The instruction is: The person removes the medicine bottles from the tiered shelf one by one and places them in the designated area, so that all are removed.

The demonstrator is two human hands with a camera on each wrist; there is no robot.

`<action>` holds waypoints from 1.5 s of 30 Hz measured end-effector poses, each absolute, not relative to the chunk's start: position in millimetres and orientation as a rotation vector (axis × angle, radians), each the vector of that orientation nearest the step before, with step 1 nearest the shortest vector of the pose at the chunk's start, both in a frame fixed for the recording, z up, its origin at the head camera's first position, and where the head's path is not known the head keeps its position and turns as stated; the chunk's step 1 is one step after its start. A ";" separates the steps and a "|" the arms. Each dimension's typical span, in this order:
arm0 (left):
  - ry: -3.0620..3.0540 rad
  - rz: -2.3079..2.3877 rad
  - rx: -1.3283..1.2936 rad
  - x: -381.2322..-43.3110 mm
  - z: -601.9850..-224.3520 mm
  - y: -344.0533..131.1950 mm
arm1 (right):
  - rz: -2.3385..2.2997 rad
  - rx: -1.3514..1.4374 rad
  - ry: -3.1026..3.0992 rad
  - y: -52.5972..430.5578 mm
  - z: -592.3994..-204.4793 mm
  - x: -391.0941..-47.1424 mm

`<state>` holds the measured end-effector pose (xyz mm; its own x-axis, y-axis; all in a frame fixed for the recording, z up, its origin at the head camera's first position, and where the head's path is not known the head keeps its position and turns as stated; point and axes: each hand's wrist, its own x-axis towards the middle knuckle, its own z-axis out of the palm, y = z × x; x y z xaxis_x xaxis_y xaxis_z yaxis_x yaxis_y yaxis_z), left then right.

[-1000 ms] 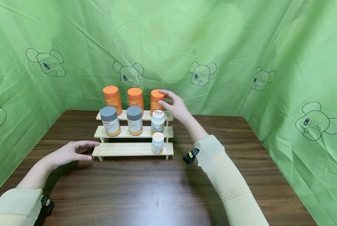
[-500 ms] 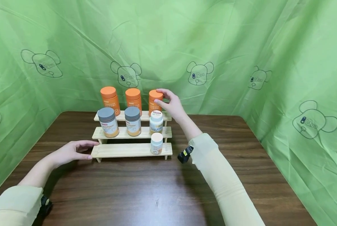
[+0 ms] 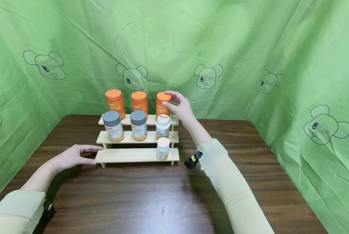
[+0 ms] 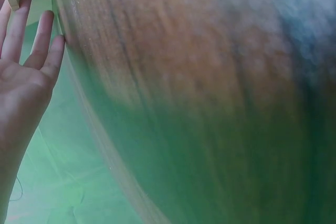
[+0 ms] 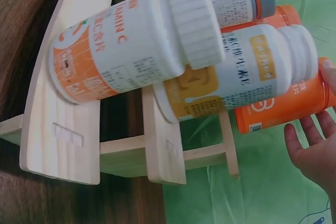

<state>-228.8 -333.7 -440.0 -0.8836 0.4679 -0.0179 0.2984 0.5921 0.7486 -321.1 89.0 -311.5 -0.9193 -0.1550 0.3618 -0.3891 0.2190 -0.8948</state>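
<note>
A three-tier wooden stand (image 3: 127,156) holds several supplement bottles. My right hand (image 3: 182,109) grips the rightmost orange bottle (image 3: 162,108) on the top tier, thumb and fingers at its lid. In the right wrist view, that orange bottle (image 5: 283,107) is partly behind a white and yellow bottle (image 5: 241,74), with the hand (image 5: 317,156) at its lid end. My left hand (image 3: 70,158) is at the left end of the bottom tier, fingertips right at the board's edge and thumb in front. Its fingers look extended in the left wrist view, where the hand (image 4: 23,85) shows palm side.
Two more orange bottles (image 3: 115,105) stand on the top tier. Grey-lidded jars (image 3: 113,128) and a white bottle (image 3: 162,128) occupy the middle tier. A small white bottle (image 3: 163,149) is on the bottom tier. Green cloth (image 3: 174,42) hangs around the dark wooden table (image 3: 151,201).
The orange bottle in my right hand has shifted very slightly up and right against the stand. My left hand stays by the stand's left end. The head view sways a little.
</note>
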 end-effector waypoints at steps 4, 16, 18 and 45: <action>2.596 1.163 0.632 -228.8 -439.2 -333.0 | 1.804 0.498 -2.266 94.8 -309.5 -321.1; 2.658 1.096 0.658 -232.0 -436.3 -326.6 | 1.841 0.507 -2.260 123.6 -300.7 -319.4; 2.661 1.099 0.670 -231.9 -435.1 -324.6 | 1.833 0.509 -2.268 129.8 -298.0 -318.7; 2.679 1.059 0.657 -227.6 -433.5 -329.4 | 1.853 0.534 -2.306 188.2 -302.4 -314.9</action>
